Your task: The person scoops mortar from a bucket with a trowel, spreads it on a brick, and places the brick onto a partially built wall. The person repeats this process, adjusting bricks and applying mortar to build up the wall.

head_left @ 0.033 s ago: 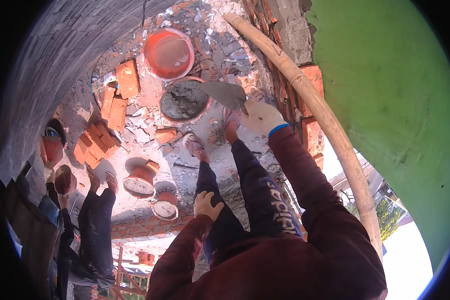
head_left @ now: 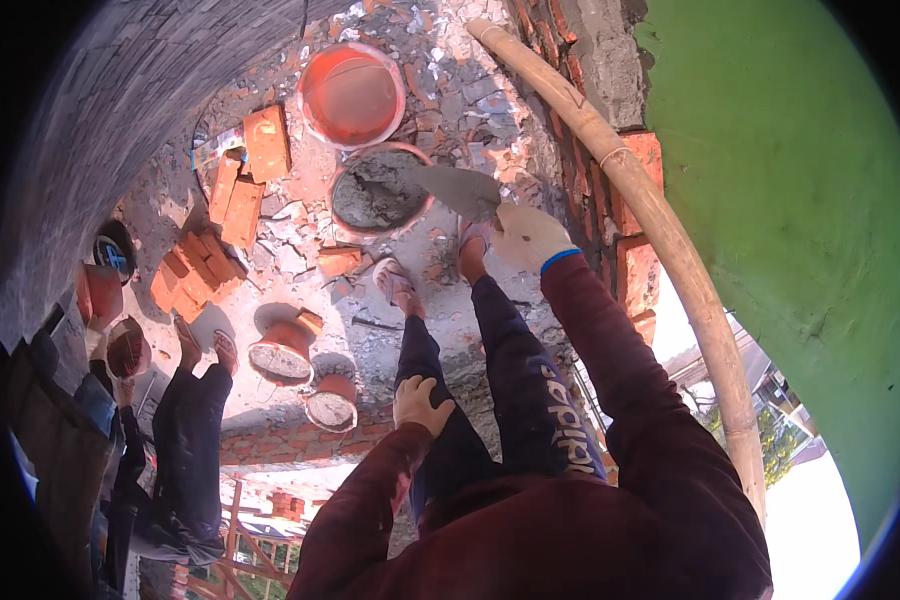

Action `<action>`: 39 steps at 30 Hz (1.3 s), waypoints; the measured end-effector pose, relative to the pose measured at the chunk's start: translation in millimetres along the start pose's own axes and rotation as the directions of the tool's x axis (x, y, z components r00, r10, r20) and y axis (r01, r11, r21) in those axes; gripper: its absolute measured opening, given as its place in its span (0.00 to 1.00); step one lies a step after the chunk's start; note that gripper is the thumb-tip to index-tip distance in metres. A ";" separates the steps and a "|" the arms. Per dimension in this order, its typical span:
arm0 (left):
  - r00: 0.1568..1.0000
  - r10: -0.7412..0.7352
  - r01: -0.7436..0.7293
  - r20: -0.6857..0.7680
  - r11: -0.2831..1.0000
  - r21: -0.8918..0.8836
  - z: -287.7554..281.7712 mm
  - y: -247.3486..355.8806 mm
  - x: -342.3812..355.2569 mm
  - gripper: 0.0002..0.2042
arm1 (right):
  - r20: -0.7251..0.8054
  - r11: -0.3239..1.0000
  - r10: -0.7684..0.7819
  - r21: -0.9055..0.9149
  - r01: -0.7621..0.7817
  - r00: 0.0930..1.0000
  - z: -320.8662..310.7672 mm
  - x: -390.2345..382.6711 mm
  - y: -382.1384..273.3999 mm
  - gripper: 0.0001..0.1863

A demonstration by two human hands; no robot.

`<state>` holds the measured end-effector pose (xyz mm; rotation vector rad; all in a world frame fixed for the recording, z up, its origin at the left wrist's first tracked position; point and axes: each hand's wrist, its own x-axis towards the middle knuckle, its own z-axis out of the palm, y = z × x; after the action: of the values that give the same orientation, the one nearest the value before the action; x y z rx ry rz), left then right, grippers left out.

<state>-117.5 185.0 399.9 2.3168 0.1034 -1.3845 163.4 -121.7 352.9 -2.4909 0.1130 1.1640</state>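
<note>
My right hand (head_left: 532, 238), in a pale work glove with a blue cuff, is closed round the handle of a pointed trowel (head_left: 460, 192). The trowel's grey blade reaches over the right rim of a round tub (head_left: 425, 155) of wet grey mortar (head_left: 375, 195). Bare and with its fingers spread, my left hand (head_left: 422, 404) lies on my left thigh and holds nothing. Just beyond the mortar stands a red bucket (head_left: 352, 95) with brownish liquid in it.
Bricks (head_left: 198, 270) lie in piles to the left, near two small mortar-crusted buckets (head_left: 280, 358). At far left a co-worker's hands (head_left: 123, 390) are at a reddish container (head_left: 130, 347). A bamboo pole (head_left: 660, 220) slants along the brick edge beside a green wall (head_left: 780, 180). Rubble covers the ground.
The whole view has shifted slightly, so the buckets and bamboo pole appear a little farther right and the far ones higher. Both my hands keep their hold and place.
</note>
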 end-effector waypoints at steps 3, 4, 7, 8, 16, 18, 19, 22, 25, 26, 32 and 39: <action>0.992 -0.070 0.063 0.109 0.996 0.060 -1.9 1.0 31.7 0.28 | 0.033 0.999 -0.030 -0.031 0.031 0.999 56.0 17.5 1.0 0.19; 0.995 -0.065 0.063 0.080 0.998 0.017 6.8 -13.5 41.9 0.28 | 0.014 1.000 -0.015 -0.021 0.015 1.000 61.3 19.0 -6.1 0.15; 0.978 -0.195 0.209 0.078 0.931 -0.299 18.0 -68.5 92.2 0.24 | -0.159 0.995 -0.055 0.076 0.068 0.986 102.5 12.7 -13.1 0.17; 0.962 -0.265 0.261 0.058 0.843 -0.470 35.2 -102.1 117.5 0.23 | -0.134 0.950 0.061 0.312 -0.017 0.989 110.6 3.1 -29.7 0.17; 0.786 -0.472 0.246 -0.399 0.831 -0.498 -33.6 -275.4 293.3 0.35 | 0.001 0.293 0.370 0.949 -0.117 0.929 239.7 -61.9 -79.9 0.18; 0.742 -0.443 0.329 -0.504 0.895 -0.302 -97.4 -288.5 330.9 0.41 | 0.057 0.290 0.308 0.945 -0.151 0.950 231.3 -51.5 -76.3 0.19; 0.740 -0.416 0.331 -0.529 0.909 -0.252 -132.9 -286.4 349.3 0.42 | 0.085 0.293 0.280 0.941 -0.170 0.956 219.7 -42.8 -76.1 0.19; 0.744 -0.288 0.270 -0.602 0.955 -0.123 -220.4 -241.4 410.4 0.47 | 0.059 0.370 0.303 0.913 -0.174 0.951 167.8 -18.4 -84.1 0.18; 0.554 -0.090 0.183 -0.828 0.983 0.016 -251.8 -210.7 480.2 0.59 | 0.089 0.401 0.267 0.895 -0.194 0.960 125.0 -6.8 -86.1 0.21; 0.494 -0.092 0.212 -0.864 0.977 0.017 -264.0 -194.7 498.0 0.62 | 0.104 0.408 0.265 0.888 -0.209 0.959 114.4 -4.1 -84.8 0.23; 0.535 -0.285 0.402 -0.795 0.914 -0.058 -294.7 -172.5 567.5 0.71 | 0.190 -0.186 0.051 0.966 -0.177 0.981 106.7 12.7 -50.4 0.27; 0.531 -0.209 -0.372 -0.821 0.813 -0.447 -350.0 -261.5 595.5 0.65 | -0.071 -0.625 -0.330 0.764 -0.162 0.941 142.0 0.3 -6.2 0.26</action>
<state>392.2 468.9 -52.9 2.1483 0.6093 0.0362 62.5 -62.4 272.2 -0.2844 0.5555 0.4858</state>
